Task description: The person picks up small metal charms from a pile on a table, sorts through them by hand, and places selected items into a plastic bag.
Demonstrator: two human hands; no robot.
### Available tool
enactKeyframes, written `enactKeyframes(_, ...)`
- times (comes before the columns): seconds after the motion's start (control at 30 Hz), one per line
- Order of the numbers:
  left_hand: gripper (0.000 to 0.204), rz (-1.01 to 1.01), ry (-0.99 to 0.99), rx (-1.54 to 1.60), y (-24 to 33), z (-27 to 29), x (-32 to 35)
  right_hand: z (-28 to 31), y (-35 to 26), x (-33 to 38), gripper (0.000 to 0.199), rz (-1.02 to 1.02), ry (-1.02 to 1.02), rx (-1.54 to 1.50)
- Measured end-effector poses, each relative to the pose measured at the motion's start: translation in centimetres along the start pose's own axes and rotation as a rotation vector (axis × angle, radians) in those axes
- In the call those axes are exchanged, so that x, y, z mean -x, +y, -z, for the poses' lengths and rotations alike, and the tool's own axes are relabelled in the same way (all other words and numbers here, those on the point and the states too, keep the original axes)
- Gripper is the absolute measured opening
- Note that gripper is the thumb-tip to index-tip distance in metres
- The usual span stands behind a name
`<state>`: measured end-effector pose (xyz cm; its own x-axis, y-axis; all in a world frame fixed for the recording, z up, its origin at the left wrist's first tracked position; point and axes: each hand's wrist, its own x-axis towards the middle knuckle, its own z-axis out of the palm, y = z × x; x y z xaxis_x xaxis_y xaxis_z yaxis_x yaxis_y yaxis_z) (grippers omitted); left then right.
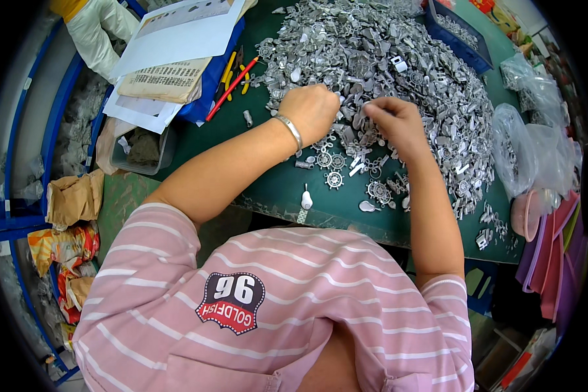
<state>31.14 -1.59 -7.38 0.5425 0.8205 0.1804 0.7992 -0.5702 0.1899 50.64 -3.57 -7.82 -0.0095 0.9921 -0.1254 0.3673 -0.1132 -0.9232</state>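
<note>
A broad heap of small silver-grey metal castings [379, 52] covers much of the green table; ship's-wheel shapes and flat oval pieces show among them. At the heap's near edge my left hand [310, 112] is closed, fingers curled under, so whatever it holds is hidden. Just to its right, my right hand [402, 125] is closed in a pinch of thumb and forefinger over grey pieces. I cannot make out what is between those fingertips. Nearer me lie loose ship's-wheel castings [334, 179] and an oval piece [368, 206].
A blue bin [460, 36] of castings stands far right, with clear plastic bags [536, 147] nearer. At left are stacked papers [170, 59], a red pencil [232, 90], yellow-handled pliers [227, 75] and a plastic tub [144, 151]. One oval casting [306, 198] lies near the front edge.
</note>
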Motion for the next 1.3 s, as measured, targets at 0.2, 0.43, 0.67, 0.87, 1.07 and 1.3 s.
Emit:
enactKeyframes(0.2,0.015,0.099,0.11,0.278,-1.4,-0.2,0.8,0.2,-1.3,-0.7,0.019,-0.09,-0.187,-0.651)
enactKeyframes(0.43,0.017,0.263,-0.21,2.207,-6.1,-0.4,4.7,-6.1,-1.7,-2.5,0.033,0.102,0.13,0.521)
enactKeyframes(0.67,0.014,0.7,0.206,1.913,-6.6,1.7,4.4,-1.4,-1.3,-1.8,0.014,-0.058,-0.155,-0.809)
enactKeyframes(0.87,0.026,0.468,0.27,0.543,-6.9,1.1,0.3,-0.4,-1.0,-3.1,0.022,0.047,0.128,0.147)
enactKeyframes(1.07,0.022,0.38,0.337,0.374,-7.0,0.0,0.4,-3.8,-0.9,-3.1,0.021,0.28,0.36,0.76)
enactKeyframes(1.3,0.011,0.506,0.216,2.067,-7.1,2.1,3.4,-2.5,0.3,-3.0,0.017,0.344,0.265,0.293)
